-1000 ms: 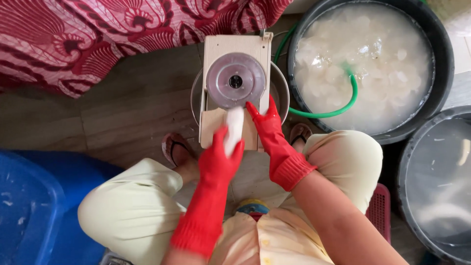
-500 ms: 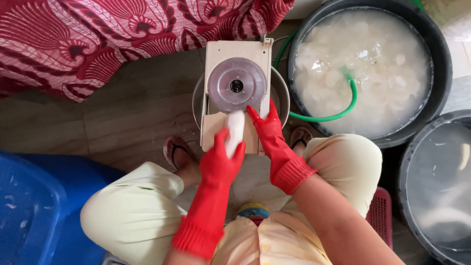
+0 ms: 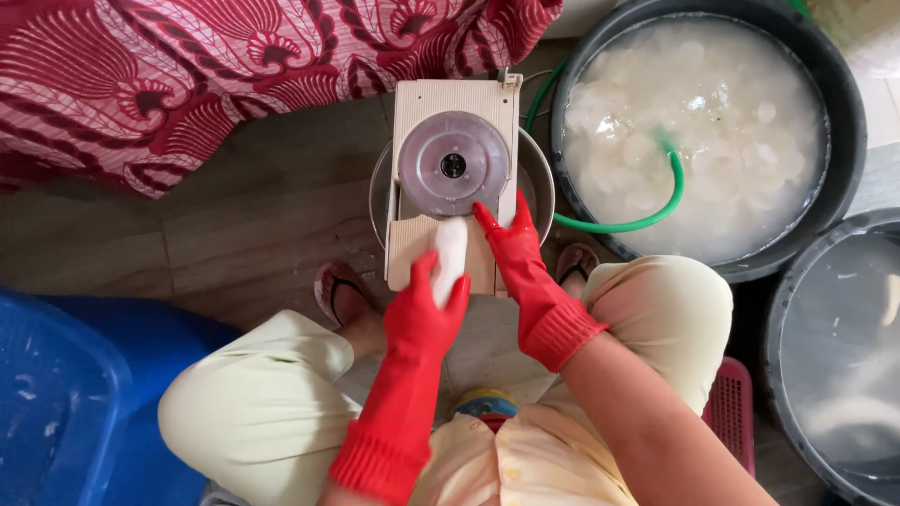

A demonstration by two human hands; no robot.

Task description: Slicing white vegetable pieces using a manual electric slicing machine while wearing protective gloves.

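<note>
Red-gloved left hand (image 3: pixel 427 314) presses white root (image 3: pixel 449 255) onto slicer (image 3: pixel 455 178)

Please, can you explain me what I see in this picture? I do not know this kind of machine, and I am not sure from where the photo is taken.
The camera sits on the person's head and looks straight down at their lap and hands. Both hands wear red rubber gloves. The left hand holds a white peeled piece against a beige slicer with a round metal disc, which stands over a metal bowl. The right hand rests on the slicer's edge. A black tub to the right holds white pieces in water, with a green hose in it. A blue tub stands at the left.
</note>
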